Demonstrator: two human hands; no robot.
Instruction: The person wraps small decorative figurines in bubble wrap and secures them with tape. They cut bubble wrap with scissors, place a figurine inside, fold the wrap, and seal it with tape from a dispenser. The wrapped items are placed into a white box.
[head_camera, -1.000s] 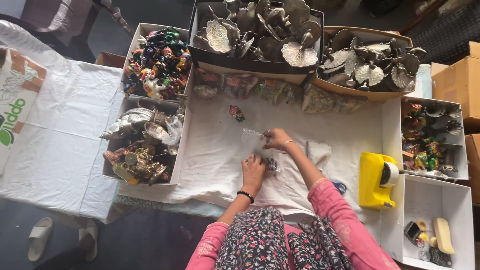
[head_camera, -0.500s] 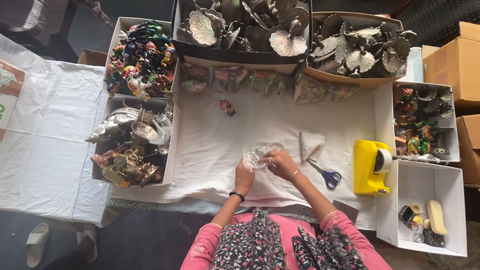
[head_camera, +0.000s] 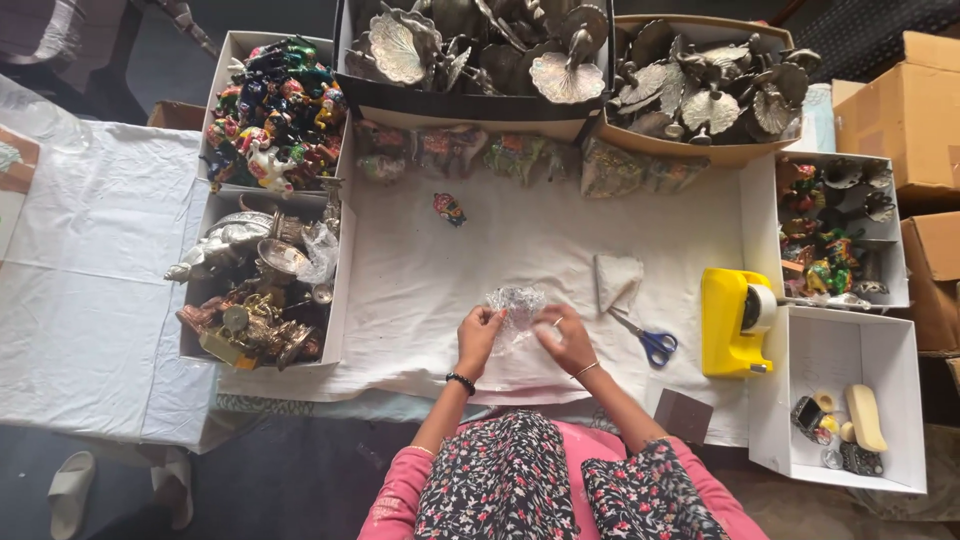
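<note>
My left hand (head_camera: 478, 340) and my right hand (head_camera: 563, 338) meet over the white cloth (head_camera: 440, 300), both gripping a small crumpled clear plastic wrap (head_camera: 514, 305) that covers something I cannot make out. A black band circles my left wrist, a thin bangle my right. Just right of my right hand lie blue-handled scissors (head_camera: 648, 340) and a small stack of white paper (head_camera: 617, 278). A little colourful figurine (head_camera: 449, 208) lies alone on the cloth, farther away.
A yellow tape dispenser (head_camera: 735, 322) stands at the right. White boxes at the left hold colourful figurines (head_camera: 275, 110) and metal pieces (head_camera: 255, 290). Boxes of silver peacock dishes (head_camera: 560, 50) line the far side. White boxes at the right (head_camera: 845, 400) hold small items.
My hands have drawn back from the middle of the cloth toward my body and now hold the clear wrap between them. The scissors and paper lie uncovered.
</note>
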